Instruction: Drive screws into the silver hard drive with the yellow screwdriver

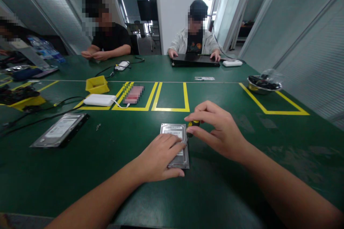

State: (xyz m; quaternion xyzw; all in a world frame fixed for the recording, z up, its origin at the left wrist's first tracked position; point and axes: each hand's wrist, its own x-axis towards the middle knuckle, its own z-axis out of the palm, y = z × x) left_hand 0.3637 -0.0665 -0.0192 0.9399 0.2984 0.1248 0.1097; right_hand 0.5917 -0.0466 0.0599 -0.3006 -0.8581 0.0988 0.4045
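Head view: the left hand (161, 154) rests on the drive (181, 153), thumb spread, just below the frame's centre. Beside its right edge, the right hand (221, 130) pinches a screwdriver (194, 124).

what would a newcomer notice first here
Probably first comes the left hand on a hard drive, centre front, and the right hand beside it, holding a yellow-and-black screwdriver. Next comes the bright yellow tape on the green table beyond, and another hard drive at left.

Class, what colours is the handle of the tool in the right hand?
The tool handle is yellow and black, showing best in the head view.
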